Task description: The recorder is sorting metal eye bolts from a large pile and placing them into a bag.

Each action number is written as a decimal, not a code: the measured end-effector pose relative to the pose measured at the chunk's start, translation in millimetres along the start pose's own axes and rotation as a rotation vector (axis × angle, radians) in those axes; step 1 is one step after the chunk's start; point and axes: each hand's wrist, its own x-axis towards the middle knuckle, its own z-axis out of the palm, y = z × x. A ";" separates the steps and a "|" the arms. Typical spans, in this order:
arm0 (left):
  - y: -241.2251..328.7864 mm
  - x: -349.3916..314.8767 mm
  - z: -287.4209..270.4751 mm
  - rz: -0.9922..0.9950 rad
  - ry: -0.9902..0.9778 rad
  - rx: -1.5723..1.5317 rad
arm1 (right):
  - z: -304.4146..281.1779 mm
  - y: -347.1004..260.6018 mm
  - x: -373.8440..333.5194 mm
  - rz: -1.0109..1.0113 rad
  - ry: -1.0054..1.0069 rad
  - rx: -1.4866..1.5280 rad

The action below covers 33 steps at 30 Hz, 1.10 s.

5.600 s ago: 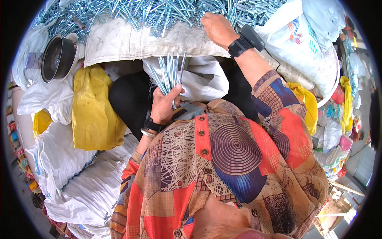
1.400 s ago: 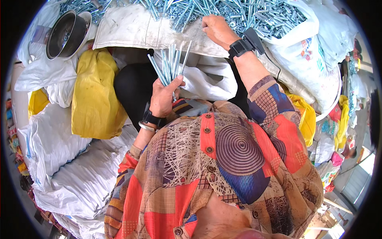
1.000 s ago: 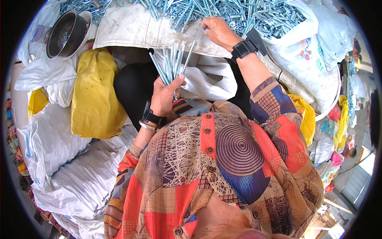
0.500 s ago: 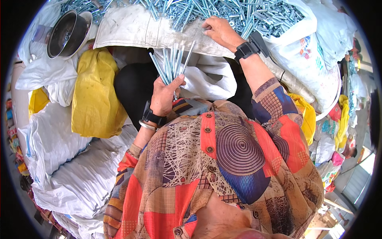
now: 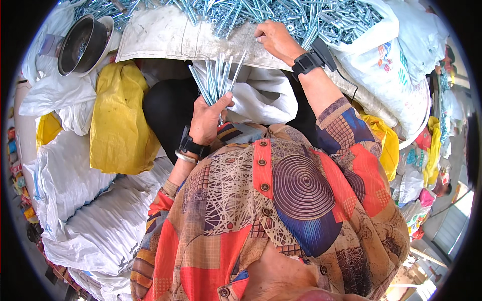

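Observation:
My left hand (image 5: 210, 116) is closed round a bundle of long thin metal rods (image 5: 217, 78), their ends fanned out away from me. Toward the far side, my right hand (image 5: 277, 41) rests on the near edge of a heap of shiny metal rods and small fittings (image 5: 296, 15). Its fingers are bent and drawn together over the whitish sheet (image 5: 170, 37). Whatever they may hold is too small or hidden to make out.
A dark round pan (image 5: 83, 45) stands at the far left. Below it hang a yellow bag (image 5: 120, 120) and white woven sacks (image 5: 95, 215). On the right, a white plastic bag (image 5: 386, 70) sits beside the heap. White fabric (image 5: 271, 100) lies between my knees.
My right hand and forearm have shifted very slightly at the heap's edge. The left hand keeps its hold on the rods in nearly the same place.

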 end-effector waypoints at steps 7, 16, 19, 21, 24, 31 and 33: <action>0.1 1.0 -1.5 0.001 -0.012 -0.002 | -2.2 -2.5 -1.2 -0.009 -0.016 -0.074; 0.6 2.3 -1.3 -0.018 -0.014 0.005 | 2.3 -6.7 -2.3 0.012 0.013 -0.131; 1.6 2.9 -0.2 -0.006 -0.012 0.029 | 4.2 -5.5 -1.2 0.013 0.004 -0.156; 1.7 4.6 0.7 -0.006 -0.021 0.033 | 5.8 -1.6 -1.5 0.009 0.004 -0.158; 2.1 4.5 0.1 0.000 -0.021 0.039 | 6.5 -0.2 -0.5 0.000 0.007 -0.089; 2.2 9.2 -0.9 0.010 -0.028 0.053 | 2.1 0.9 -4.2 -0.095 -0.002 -0.107; 3.4 10.7 -0.2 0.010 -0.033 0.037 | -3.7 -2.6 -7.1 -0.108 0.000 -0.113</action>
